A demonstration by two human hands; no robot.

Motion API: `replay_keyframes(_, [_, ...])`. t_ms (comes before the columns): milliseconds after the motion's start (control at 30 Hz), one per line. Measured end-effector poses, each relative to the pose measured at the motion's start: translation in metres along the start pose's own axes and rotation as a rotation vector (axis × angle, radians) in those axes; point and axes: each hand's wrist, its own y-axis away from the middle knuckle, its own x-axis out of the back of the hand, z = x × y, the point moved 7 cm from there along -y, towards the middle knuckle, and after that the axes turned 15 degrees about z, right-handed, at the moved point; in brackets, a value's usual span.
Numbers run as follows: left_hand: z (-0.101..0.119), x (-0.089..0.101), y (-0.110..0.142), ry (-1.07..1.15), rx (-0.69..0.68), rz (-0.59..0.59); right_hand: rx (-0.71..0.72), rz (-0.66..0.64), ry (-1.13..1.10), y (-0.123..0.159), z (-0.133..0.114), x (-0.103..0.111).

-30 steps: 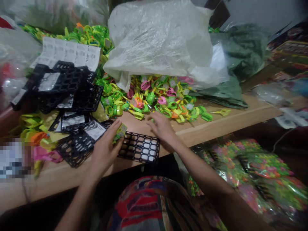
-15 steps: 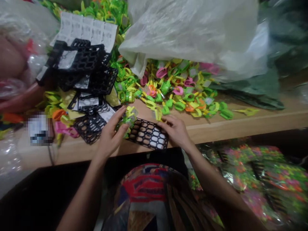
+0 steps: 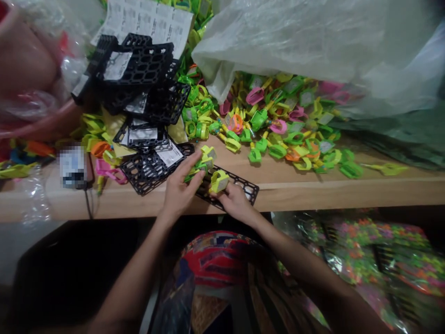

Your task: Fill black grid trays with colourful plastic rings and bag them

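just brought a yellow piece (image 3: 219,181) away from the near edge of the loose pile (image 3: 259,119), now close beside the left hand (image 3: 179,188) and over a black grid (image 3: 245,180). with that, both hands loaded and nearly meeting. clamped on the piece with the fingers of the right hand (image 3: 236,199), though unable to tell exactly where each tip presses. curled round a small bunch of green and yellow pieces (image 3: 206,155) with the fingers of the left, thumb on the near side.

moulded in glossy plastic, with rounded hoops and squarish heads. flat, thin and matt by contrast in the grid, cut through with rows of rounded openings and lying along the front of the pale wood-grained desk (image 3: 330,190). piled unevenly to the left, more black grids (image 3: 146,60) with white paper labels, partly over a printed sheet (image 3: 156,21). draped in soft wrinkles behind the loose pieces, a cloudy plastic bag (image 3: 295,41). gathered below desk level at the right, blurred clear packs (image 3: 368,241) of bright colours.
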Motion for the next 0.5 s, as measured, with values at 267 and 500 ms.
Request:
replay_keyframes(267, [0.000, 0.002, 0.005, 0.015, -0.007, 0.007, 0.412, 0.016, 0.190, 0.008, -0.024, -0.010])
replay_keyframes(500, [0.009, 0.004, 0.006, -0.063, 0.034, 0.056, 0.442, -0.155, 0.270, 0.009, -0.025, -0.033])
